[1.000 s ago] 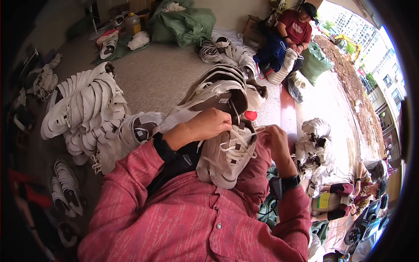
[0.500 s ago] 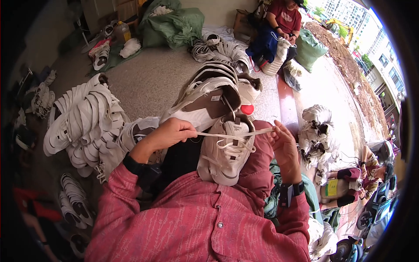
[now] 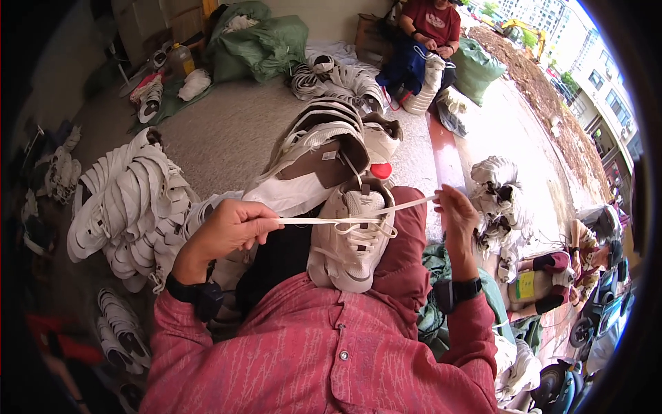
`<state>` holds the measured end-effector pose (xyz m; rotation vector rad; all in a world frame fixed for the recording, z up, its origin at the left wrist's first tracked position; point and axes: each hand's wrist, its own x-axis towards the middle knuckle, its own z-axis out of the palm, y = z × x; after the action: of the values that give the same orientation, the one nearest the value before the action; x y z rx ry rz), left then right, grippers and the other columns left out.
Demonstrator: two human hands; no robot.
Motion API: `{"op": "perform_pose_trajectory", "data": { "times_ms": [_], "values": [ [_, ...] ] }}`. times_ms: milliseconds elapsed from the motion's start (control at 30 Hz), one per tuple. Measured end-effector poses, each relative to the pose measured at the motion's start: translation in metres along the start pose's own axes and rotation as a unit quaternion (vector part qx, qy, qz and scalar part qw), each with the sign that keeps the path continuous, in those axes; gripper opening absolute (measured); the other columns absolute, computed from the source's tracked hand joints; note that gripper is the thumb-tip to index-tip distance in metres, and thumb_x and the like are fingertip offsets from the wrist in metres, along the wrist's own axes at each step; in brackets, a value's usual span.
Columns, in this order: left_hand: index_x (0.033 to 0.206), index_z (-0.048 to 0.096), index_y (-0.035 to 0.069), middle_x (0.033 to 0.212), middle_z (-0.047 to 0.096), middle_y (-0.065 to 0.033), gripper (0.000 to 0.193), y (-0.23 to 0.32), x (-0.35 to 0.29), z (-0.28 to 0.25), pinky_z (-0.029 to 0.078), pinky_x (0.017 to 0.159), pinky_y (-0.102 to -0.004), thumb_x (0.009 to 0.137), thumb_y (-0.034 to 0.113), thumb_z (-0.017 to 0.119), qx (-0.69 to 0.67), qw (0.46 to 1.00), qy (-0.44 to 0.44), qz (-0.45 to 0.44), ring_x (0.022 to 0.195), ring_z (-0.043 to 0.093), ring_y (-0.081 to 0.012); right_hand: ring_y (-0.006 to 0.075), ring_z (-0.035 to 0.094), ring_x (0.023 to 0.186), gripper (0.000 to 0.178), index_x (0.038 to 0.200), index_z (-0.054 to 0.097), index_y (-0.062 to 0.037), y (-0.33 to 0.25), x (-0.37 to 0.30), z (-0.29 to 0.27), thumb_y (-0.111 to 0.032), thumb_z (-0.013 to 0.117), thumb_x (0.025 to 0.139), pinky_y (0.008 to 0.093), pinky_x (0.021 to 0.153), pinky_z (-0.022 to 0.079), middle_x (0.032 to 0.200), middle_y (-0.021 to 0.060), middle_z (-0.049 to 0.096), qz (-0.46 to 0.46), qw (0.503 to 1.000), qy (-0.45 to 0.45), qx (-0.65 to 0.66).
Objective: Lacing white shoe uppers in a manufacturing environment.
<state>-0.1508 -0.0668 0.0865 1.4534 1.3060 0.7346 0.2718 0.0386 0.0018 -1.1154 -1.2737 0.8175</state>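
Note:
A white sneaker [image 3: 339, 259] rests on my lap, toe toward me, its lower eyelets partly laced. From its tongue area a cream shoelace [image 3: 314, 221] stretches out nearly straight to both sides. My left hand [image 3: 236, 231] pinches one end between thumb and fingertips, left of the shoe. At the right, my right hand [image 3: 458, 212] holds the other end in its fingertips, a little higher. Just beyond the sneaker lies a stack of nested white shoe uppers [image 3: 289, 186] with brown linings, and another shoe [image 3: 381, 141] with a round red piece [image 3: 380, 170] beneath it.
A big pile of white uppers [image 3: 127, 200] stands at my left, another bundle [image 3: 495, 193] at my right. A co-worker [image 3: 434, 27] sits at the back, near green sacks [image 3: 476, 69]. Another person [image 3: 586, 259] is at the far right beside scooters [image 3: 600, 317].
Both hands have drawn farther apart, the left one moving left and slightly down, and the lace between them is longer and straighter. The whole view has shifted slightly.

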Motion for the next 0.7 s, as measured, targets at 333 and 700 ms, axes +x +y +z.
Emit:
{"op": "perform_pose_trajectory", "data": {
  "times_ms": [333, 700],
  "values": [
    [0.1, 0.068, -0.001, 0.077, 0.068, -0.0078, 0.016, -0.025, 0.029, 0.043, 0.044, 0.045, -0.019, 0.093, 0.014, 0.064, -0.218, 0.929, 0.272, 0.123, 0.053, 0.056, -0.0073, 0.0213, 0.062, 0.103, 0.037, 0.129, 0.05, 0.0013, 0.013, 0.014, -0.02, -0.01, 0.058, 0.096, 0.0344, 0.089, 0.052, 0.115, 0.0108, 0.063, 0.175, 0.915, 0.116, 0.344],
    [0.1, 0.067, 0.009, 0.095, 0.067, -0.004, 0.021, -0.029, 0.031, 0.035, 0.051, 0.07, -0.0282, 0.09, 0.028, 0.068, -0.6, 0.786, -0.008, 0.148, 0.082, 0.061, -0.0139, 0.015, 0.066, 0.096, 0.017, 0.108, 0.062, -0.0015, 0.056, -0.009, -0.051, -0.01, 0.063, 0.093, 0.0305, 0.083, 0.055, 0.106, 0.0067, 0.068, 0.269, 0.841, 0.136, 0.448]
  ]
}}
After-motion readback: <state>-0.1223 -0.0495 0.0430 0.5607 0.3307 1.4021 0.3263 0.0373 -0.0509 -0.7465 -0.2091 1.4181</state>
